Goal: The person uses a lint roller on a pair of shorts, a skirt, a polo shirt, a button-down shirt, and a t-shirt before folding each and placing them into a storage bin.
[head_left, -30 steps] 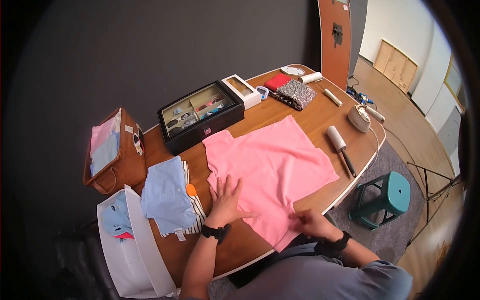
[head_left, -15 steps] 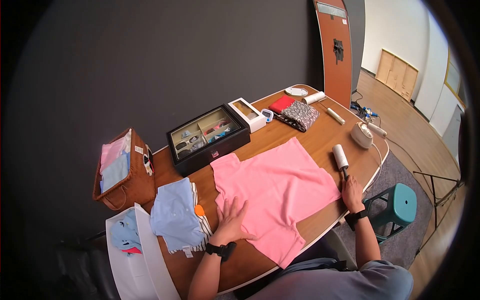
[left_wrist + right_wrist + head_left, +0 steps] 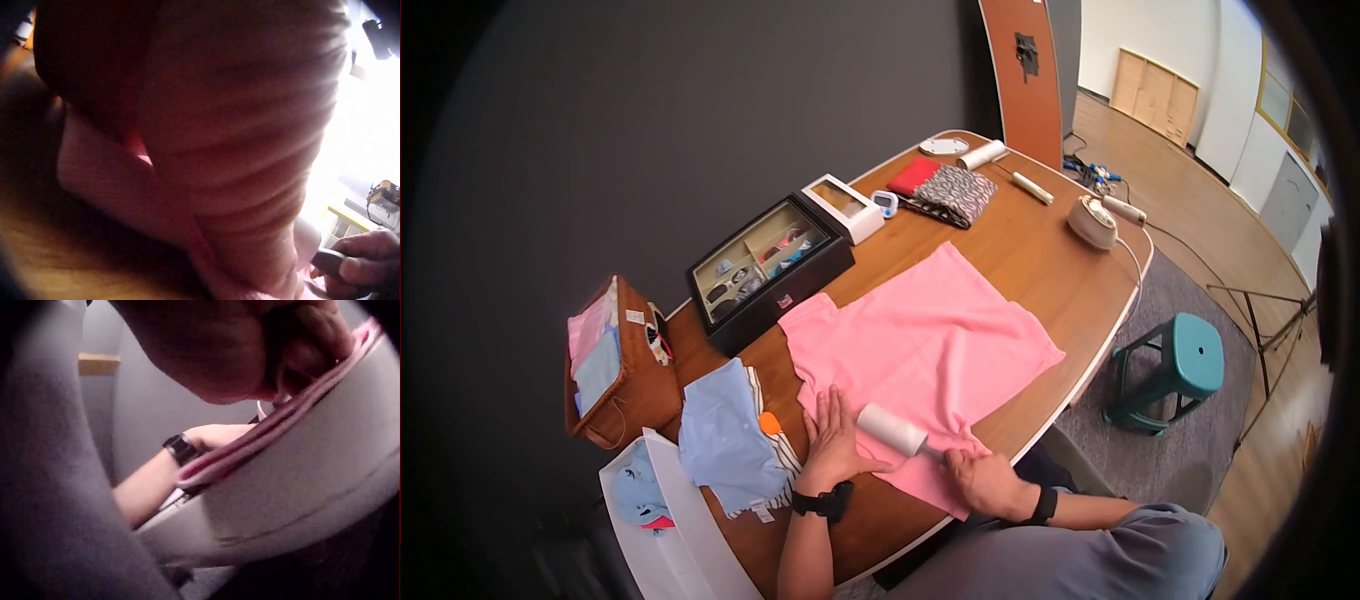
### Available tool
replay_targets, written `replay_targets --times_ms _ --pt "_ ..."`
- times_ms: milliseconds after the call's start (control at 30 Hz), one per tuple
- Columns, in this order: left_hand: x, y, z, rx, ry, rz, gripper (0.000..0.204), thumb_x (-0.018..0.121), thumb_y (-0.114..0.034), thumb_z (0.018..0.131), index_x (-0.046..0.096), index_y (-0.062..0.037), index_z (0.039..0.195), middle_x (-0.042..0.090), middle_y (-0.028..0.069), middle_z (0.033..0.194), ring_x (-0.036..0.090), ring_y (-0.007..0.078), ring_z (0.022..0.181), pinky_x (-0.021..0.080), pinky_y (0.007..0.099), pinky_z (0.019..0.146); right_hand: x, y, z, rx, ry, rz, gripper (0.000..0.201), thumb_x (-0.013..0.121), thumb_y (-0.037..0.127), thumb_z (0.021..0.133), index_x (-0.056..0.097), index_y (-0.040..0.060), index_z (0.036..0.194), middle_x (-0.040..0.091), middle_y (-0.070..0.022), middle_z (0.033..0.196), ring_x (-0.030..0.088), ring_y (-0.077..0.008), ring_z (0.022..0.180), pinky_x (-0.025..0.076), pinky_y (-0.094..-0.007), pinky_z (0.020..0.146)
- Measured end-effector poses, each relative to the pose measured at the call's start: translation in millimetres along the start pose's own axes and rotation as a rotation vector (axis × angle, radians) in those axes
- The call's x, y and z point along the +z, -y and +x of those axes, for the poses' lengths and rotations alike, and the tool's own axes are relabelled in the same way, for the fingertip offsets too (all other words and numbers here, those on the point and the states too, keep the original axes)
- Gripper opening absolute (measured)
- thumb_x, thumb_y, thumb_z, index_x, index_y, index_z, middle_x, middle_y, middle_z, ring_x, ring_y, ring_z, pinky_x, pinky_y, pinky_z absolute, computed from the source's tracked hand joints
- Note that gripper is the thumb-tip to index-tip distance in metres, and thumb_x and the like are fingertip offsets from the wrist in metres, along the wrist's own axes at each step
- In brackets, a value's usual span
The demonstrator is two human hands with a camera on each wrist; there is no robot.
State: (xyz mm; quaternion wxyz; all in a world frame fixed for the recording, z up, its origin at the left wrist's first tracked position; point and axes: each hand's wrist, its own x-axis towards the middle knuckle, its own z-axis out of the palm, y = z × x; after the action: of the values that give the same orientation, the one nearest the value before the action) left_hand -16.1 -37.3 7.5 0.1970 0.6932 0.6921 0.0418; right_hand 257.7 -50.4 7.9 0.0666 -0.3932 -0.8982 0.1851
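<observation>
A pink short-sleeved shirt (image 3: 930, 340) lies spread on the wooden table, with small folds near its lower right. My left hand (image 3: 832, 448) rests on its left side with fingers extended. In my right hand (image 3: 990, 485) I grip the dark handle of a lint roller (image 3: 890, 430). The roller's white cylinder lies over the lower part of the shirt, just right of my left hand. In the left wrist view my left palm (image 3: 250, 144) fills most of the picture. The shirt's pink edge (image 3: 275, 430) shows below my right hand in the right wrist view.
Left of the shirt lie a folded light-blue garment (image 3: 725, 425) and a striped one (image 3: 780, 470). A white bin (image 3: 690, 530), brown basket (image 3: 635, 390) and black display box (image 3: 805, 270) stand beyond. At the right back are folded patterned cloth (image 3: 960, 195) and a cream corded device (image 3: 1090, 222).
My right hand left the shirt's lower edge, reached right to the lint roller, grasped its handle and brought it left onto the shirt. My left hand stayed on the cloth.
</observation>
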Motion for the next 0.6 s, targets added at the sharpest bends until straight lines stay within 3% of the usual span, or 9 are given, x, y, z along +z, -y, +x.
replay_targets --times_ms 67,100,233,300,433,600 --pt "2 4 1 0.01 0.02 0.015 0.155 0.088 -0.061 0.047 -0.003 0.0077 0.152 0.001 0.0273 0.161 -0.005 0.0392 0.15 0.0 0.0623 0.117 -11 -16 -2 0.082 -0.069 -0.042 0.02 0.048 0.017 0.092 0.047 -0.0003 0.103 0.065 -0.0205 0.072 0.063 -0.0404 0.059 0.05 -0.0513 0.052" --pt "1 5 2 0.016 0.02 0.037 0.155 0.088 -0.061 0.046 -0.002 0.0074 0.152 0.001 0.027 0.161 -0.005 0.0391 0.15 0.0 0.0621 0.117 -18 -25 0 0.168 -0.102 -0.027 0.019 0.051 0.014 0.089 0.05 0.0002 0.101 0.064 -0.0176 0.069 0.065 -0.036 0.06 0.049 -0.0485 0.051" --pt "-5 5 2 -0.006 0.075 0.046 0.16 0.091 -0.057 0.043 -0.009 0.0023 0.153 -0.005 0.0236 0.162 -0.009 0.0381 0.15 -0.001 0.0592 0.118 -36 -76 6 0.465 -0.269 -0.118 0.025 0.055 0.023 0.092 0.051 -0.0004 0.098 0.063 -0.0204 0.065 0.063 -0.0406 0.059 0.048 -0.0516 0.052" --pt "-6 9 2 0.004 0.082 0.037 0.16 0.091 -0.056 0.043 -0.009 0.002 0.153 -0.005 0.0233 0.162 -0.009 0.038 0.15 -0.001 0.0583 0.118 -45 -102 4 0.513 -0.382 -0.179 0.025 0.055 0.024 0.093 0.051 -0.0007 0.097 0.063 -0.0217 0.065 0.063 -0.0417 0.06 0.048 -0.052 0.053" --pt "-8 14 1 0.032 0.105 0.045 0.16 0.092 -0.055 0.042 -0.008 0.0015 0.154 -0.004 0.0228 0.162 -0.008 0.0379 0.15 0.0 0.0559 0.119 -56 -128 7 0.703 -0.419 -0.194 0.024 0.053 0.021 0.093 0.051 -0.0026 0.097 0.064 -0.0252 0.071 0.064 -0.0437 0.065 0.05 -0.0539 0.057" --pt "-5 19 0 0.063 0.049 0.004 0.157 0.09 -0.058 0.041 -0.002 0.0008 0.154 0.001 0.0222 0.162 -0.005 0.0385 0.15 0.001 0.0597 0.118 -56 -116 12 0.669 -0.475 -0.158 0.023 0.054 0.019 0.092 0.05 -0.0023 0.101 0.063 -0.0249 0.069 0.063 -0.0443 0.062 0.049 -0.0537 0.056"
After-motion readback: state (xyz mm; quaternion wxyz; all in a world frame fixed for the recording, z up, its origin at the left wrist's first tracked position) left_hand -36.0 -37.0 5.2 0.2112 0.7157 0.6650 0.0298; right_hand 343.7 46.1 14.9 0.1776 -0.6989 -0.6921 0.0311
